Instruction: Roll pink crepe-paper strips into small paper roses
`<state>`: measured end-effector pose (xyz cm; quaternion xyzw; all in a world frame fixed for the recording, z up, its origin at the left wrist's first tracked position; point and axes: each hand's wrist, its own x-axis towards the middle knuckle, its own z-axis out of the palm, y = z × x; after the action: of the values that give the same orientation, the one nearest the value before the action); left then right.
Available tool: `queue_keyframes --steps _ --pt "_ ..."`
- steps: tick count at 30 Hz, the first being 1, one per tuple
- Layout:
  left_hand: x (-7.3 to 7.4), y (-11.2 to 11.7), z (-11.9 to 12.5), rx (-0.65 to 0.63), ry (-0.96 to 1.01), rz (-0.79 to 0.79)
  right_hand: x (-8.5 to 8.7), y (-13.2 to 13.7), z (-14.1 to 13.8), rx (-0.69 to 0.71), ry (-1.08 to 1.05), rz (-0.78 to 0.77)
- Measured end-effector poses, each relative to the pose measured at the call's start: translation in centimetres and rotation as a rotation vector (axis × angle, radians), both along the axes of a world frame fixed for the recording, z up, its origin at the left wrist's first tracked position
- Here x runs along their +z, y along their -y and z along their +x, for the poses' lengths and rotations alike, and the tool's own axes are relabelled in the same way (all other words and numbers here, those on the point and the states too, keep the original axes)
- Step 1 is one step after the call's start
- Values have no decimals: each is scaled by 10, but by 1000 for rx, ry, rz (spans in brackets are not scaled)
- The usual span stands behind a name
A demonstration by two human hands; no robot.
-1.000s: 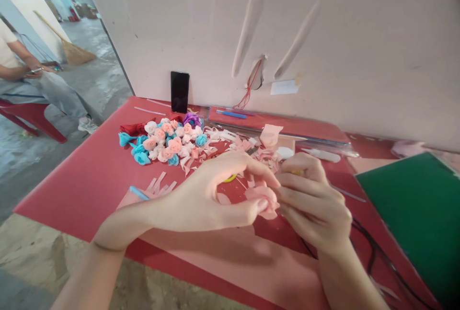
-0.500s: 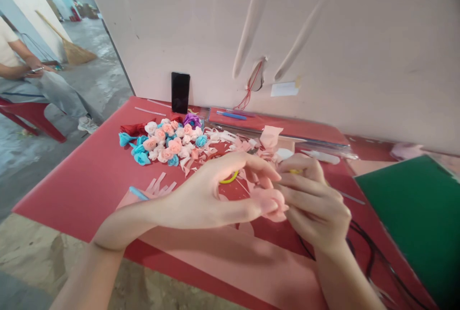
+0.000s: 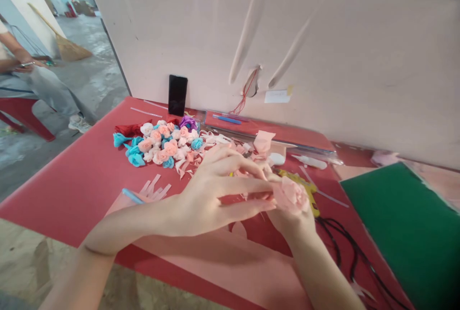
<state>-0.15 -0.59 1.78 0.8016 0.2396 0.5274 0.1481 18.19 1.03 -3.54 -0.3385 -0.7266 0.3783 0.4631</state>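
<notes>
A pale pink paper rose (image 3: 293, 196) faces right between my two hands, its petals curled in layers. My left hand (image 3: 219, 183) is closed, with the fingertips pinching the rose's base. Behind the flower, my right hand (image 3: 290, 223) is bent up against it; most of its fingers are hidden by the left hand and the rose. A yellow glue gun (image 3: 313, 196) lies just beyond my right hand, partly covered. Pink paper scraps (image 3: 264, 142) lie past my fingers, and a cut pink petal (image 3: 239, 230) rests beneath my left hand.
Finished paper roses (image 3: 168, 147) in pink, white and blue are heaped at the back left. A phone (image 3: 178, 95) leans on the white panel (image 3: 201, 37). A green board (image 3: 402, 223) lies right, near black cables (image 3: 354, 247). A seated person (image 3: 21, 61) is at far left.
The rose has turned to face right and shifted right. My right hand has rotated and dropped behind it, uncovering the glue gun. My left fingers have closed on the rose's base.
</notes>
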Motion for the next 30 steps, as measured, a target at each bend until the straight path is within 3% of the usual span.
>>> queue_keyframes --steps 3,8,16,23,30 --pt "1 -2 -2 15 -22 -44 -1 5 -3 3 -44 8" --pt "0 -6 -4 -21 -13 -204 13 10 -9 -15 -90 136" --pt "-6 -16 -2 -261 126 -422 16 8 -12 76 -70 191" --pt "-13 -15 3 -267 249 -302 32 11 -14 45 11 321" --pt "-21 -15 11 -165 302 -189 27 14 -15 -200 96 612"
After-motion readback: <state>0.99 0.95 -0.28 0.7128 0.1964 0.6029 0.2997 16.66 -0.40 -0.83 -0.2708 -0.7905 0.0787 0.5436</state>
